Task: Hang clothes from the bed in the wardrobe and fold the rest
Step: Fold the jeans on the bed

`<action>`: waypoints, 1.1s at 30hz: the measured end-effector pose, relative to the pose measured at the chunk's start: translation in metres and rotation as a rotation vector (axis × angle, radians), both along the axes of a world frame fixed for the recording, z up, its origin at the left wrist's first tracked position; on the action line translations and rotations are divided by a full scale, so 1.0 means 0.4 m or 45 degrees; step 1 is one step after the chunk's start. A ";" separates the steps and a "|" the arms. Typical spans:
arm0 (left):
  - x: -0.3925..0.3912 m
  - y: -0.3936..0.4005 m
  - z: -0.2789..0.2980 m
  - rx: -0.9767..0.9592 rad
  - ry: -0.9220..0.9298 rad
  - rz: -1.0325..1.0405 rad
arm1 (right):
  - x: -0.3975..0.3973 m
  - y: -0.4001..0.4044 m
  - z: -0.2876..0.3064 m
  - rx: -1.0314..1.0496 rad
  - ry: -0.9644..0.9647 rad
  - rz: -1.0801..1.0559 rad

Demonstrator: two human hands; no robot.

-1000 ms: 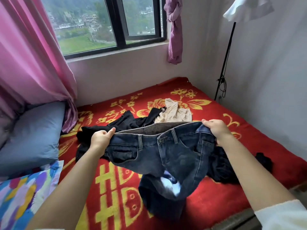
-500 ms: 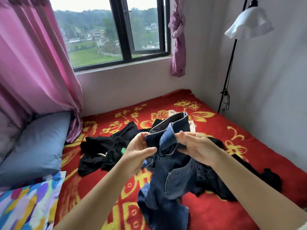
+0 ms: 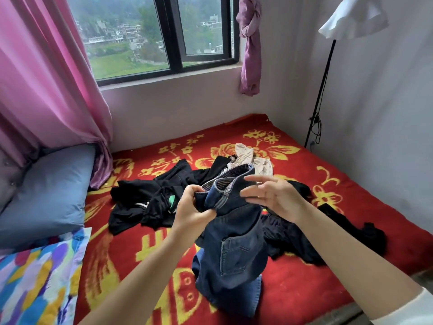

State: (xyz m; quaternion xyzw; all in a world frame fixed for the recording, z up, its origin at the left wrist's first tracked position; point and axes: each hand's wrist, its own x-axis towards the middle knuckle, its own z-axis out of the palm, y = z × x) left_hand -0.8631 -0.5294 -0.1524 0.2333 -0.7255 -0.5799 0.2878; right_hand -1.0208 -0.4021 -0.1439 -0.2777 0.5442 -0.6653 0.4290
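The big red bed fills the room from the window wall to the near edge. It has yellow flowers on it. Clothes lie in a heap in the middle of it.

A blue pillow sits at the left, and a pillow with many colours lies nearer, in the left corner.

The black clothes are spread out on the left of the heap. More black cloth lies on the right, under the right arm. A small tan top lies at the far side of the heap.

The jeans are in the middle, in front of the person. They are folded in half at the waist. Their long way runs down from the hands to the bed, where the legs bunch up at the near side.

The left hand pinches the waistband with curled fingers and thumb. The right hand is on the other side of the waistband. Its fingers are spread and loose, and just touch the cloth. So the left hand carries the jeans.

I think the jeans are being folded. No basket, box or wardrobe is in sight.
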 end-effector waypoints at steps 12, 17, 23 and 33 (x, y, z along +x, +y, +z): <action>0.097 -0.151 0.199 0.167 0.544 -0.286 | 0.022 -0.080 0.050 -0.098 0.026 0.131; 0.122 -0.154 0.158 0.404 0.440 -0.020 | 0.072 -0.124 0.176 -0.211 0.287 -0.242; 0.071 -0.137 0.183 0.084 0.260 0.154 | 0.057 -0.130 0.285 -0.168 0.498 -0.220; -0.089 -0.238 0.643 -0.812 -0.050 0.603 | -0.093 -0.168 0.730 0.274 1.631 -0.471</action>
